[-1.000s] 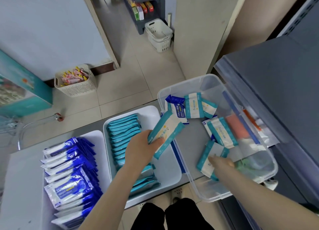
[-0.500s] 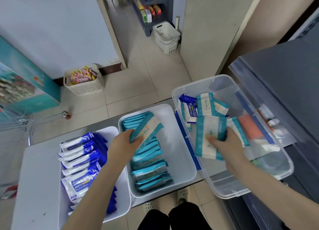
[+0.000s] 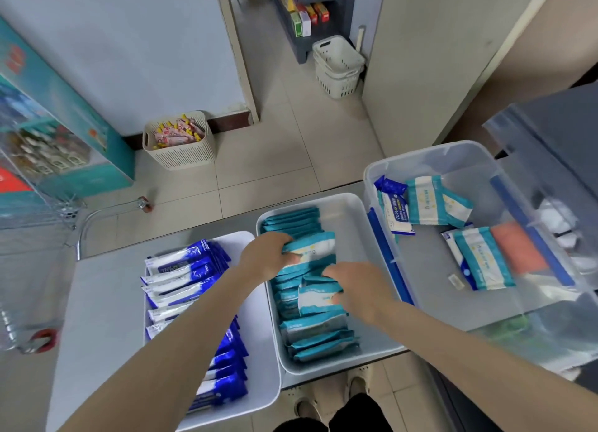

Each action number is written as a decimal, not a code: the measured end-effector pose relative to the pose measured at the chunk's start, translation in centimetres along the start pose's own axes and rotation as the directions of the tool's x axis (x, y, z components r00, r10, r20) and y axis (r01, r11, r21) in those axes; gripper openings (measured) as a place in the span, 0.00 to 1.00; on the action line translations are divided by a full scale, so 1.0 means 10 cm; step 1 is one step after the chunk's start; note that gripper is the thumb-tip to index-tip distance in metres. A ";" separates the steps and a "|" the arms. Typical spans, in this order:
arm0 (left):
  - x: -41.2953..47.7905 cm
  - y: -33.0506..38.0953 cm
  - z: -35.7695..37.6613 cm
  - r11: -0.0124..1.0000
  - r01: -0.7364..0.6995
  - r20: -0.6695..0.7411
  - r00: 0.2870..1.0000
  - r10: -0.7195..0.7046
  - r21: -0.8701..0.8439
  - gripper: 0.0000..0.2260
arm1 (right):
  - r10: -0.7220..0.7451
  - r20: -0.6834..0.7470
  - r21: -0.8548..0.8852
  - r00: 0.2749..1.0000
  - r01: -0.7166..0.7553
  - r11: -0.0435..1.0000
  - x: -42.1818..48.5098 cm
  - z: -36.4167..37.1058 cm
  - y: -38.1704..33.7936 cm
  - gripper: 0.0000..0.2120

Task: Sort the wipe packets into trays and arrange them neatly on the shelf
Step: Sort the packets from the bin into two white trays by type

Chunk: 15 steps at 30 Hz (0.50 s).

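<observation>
As the person stands at the grey table (image 3: 103, 302), the clear bin (image 3: 453, 150) sits at three o'clock of the middle tray (image 3: 352, 211), loose packets (image 3: 482, 260) scattered on its floor. At that tray's nine o'clock, the left tray (image 3: 259, 334) holds blue packets (image 3: 181, 269) in a row. Both hands work inside the middle tray: the left hand (image 3: 263, 256) clasps a teal packet (image 3: 312, 247) toward twelve o'clock, the right hand (image 3: 362, 290) pinches a second teal packet (image 3: 318, 297) nearer six.
</observation>
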<state>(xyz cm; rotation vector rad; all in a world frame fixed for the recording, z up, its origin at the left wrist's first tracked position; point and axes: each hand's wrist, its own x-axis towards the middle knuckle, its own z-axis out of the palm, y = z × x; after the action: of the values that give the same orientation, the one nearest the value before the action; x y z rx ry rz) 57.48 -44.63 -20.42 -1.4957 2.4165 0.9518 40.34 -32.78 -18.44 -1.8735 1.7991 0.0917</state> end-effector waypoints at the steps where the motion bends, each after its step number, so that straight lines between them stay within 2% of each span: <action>1: 0.02 -0.03 0.02 1.000 0.006 0.005 1.000 -0.006 0.012 0.15 | 0.004 0.009 0.002 1.000 -0.004 1.000 0.02 0.03 -0.01 0.10; 7: 0.08 -0.08 0.04 0.999 -0.025 0.024 0.999 0.025 0.023 0.12 | -0.011 -0.032 -0.042 0.999 0.009 0.999 0.15 0.14 -0.08 0.07; 11: 0.09 -0.10 0.04 0.999 -0.050 0.093 0.994 0.049 0.012 0.13 | -0.057 -0.033 -0.053 0.998 0.055 0.997 0.20 0.22 -0.14 0.11; 15: 0.12 -0.14 -0.03 1.000 -0.021 -0.010 1.000 0.021 -0.020 0.16 | -0.051 -0.096 -0.058 0.994 0.045 0.997 0.29 0.18 -0.19 0.11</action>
<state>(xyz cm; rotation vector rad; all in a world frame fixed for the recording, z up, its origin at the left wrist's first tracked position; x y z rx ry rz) 58.15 -46.13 -21.37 -1.4880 2.4414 0.9783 42.96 -34.72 -20.55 -1.9907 1.8318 0.0343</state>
